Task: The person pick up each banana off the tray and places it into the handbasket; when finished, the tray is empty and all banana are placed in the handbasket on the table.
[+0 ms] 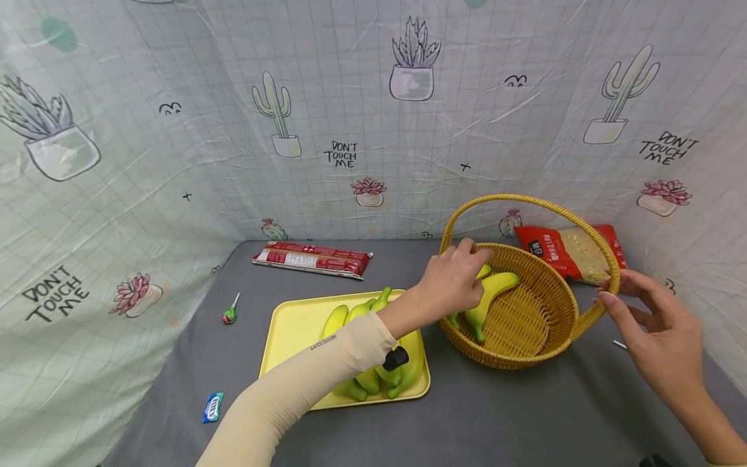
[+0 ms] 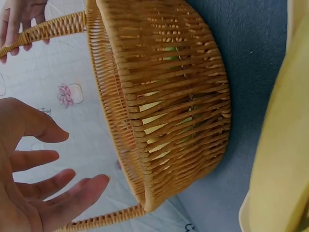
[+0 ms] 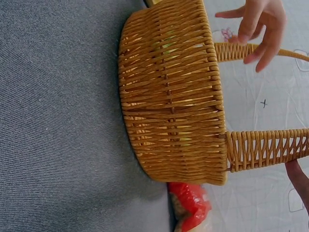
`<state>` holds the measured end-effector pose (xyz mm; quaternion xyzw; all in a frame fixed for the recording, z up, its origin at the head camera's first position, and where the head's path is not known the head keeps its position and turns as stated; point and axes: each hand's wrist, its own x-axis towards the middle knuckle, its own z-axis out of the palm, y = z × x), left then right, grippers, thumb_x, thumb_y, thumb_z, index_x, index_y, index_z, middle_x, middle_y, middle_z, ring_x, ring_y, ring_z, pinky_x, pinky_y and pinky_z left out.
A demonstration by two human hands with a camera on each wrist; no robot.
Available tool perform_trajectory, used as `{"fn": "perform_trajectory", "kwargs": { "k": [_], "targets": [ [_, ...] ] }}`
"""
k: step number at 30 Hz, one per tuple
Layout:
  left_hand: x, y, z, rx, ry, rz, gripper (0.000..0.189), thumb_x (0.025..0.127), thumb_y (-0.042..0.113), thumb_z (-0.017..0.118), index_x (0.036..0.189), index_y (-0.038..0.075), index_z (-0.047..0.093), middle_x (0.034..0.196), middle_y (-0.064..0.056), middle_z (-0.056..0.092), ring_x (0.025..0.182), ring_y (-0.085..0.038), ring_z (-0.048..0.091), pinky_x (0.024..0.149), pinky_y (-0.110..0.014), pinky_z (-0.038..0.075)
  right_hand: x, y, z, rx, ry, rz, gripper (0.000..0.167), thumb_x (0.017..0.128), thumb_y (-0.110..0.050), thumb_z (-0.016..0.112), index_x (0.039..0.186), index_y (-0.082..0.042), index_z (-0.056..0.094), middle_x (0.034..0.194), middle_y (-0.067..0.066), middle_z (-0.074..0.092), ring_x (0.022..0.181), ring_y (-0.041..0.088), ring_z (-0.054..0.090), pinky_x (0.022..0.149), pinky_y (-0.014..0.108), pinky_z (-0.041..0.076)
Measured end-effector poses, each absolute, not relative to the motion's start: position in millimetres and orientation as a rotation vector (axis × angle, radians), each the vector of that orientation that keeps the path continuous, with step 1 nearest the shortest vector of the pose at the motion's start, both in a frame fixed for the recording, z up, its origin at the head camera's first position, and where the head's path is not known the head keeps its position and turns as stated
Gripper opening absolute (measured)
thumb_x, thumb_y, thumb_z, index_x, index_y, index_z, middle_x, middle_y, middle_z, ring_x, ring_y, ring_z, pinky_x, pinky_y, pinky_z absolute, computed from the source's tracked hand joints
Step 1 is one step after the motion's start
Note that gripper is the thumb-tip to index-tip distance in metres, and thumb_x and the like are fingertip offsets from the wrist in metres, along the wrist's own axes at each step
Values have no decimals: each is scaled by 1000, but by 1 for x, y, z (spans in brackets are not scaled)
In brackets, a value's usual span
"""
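A yellow-brown wicker basket (image 1: 519, 324) stands on the right part of the table, its tall handle (image 1: 525, 200) upright. Inside, at its left side, lie bananas (image 1: 493, 292) with green tips. Over the left rim is my left hand (image 1: 452, 279); in the left wrist view its fingers (image 2: 72, 203) are spread and hold nothing. My right hand (image 1: 659, 324) holds the right side of the handle between thumb and fingers. More bananas (image 1: 335, 321) lie on a yellow tray (image 1: 286, 331) left of the basket, partly hidden beneath my left forearm.
Behind the tray lies a long red package (image 1: 312, 258). A red bag with a see-through window (image 1: 572, 250) sits behind the basket. On the left are a lollipop (image 1: 230, 314) and a small blue packet (image 1: 213, 407). A printed curtain (image 1: 373, 117) hangs behind the grey table (image 1: 467, 415).
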<state>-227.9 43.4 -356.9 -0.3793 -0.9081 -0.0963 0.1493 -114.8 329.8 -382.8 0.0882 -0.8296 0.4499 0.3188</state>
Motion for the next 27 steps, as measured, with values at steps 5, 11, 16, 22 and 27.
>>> {"fn": "perform_trajectory", "kwargs": {
  "k": [5,11,16,22,27],
  "targets": [
    [-221,30,-354,-1117,-2613,-329,44,97,14,65,141,18,68,119,-6,62,67,-14,51,48,-27,40,-116,330,-382,258,-2157,1173,45,93,15,70,136,5,66,116,5,70,103,7,67,80,12,51],
    [-214,7,-349,-1148,-2625,-445,42,98,17,70,140,18,70,126,-4,62,84,-14,61,56,-27,46,-115,329,-384,246,-2144,1204,45,92,17,69,136,7,66,115,0,71,102,8,68,81,13,52],
    [-209,-15,-346,-1144,-2590,-520,41,97,16,71,138,17,71,129,-4,62,89,-16,62,57,-28,47,-114,330,-386,245,-2126,1210,44,93,19,67,136,9,65,114,-2,71,102,8,68,82,13,52],
    [-207,-45,-349,-1071,-2574,-578,39,97,16,72,137,17,71,130,-5,63,86,-18,62,56,-30,46,-115,329,-385,211,-2157,1202,44,94,16,68,136,8,65,114,-7,71,102,6,68,82,14,52],
    [-203,-67,-353,-988,-2591,-587,40,97,18,74,137,17,71,130,-6,64,85,-17,64,61,-31,50,-116,328,-384,217,-2153,1227,43,94,17,67,136,9,65,114,-5,72,103,8,69,83,15,52]
  ]
}}
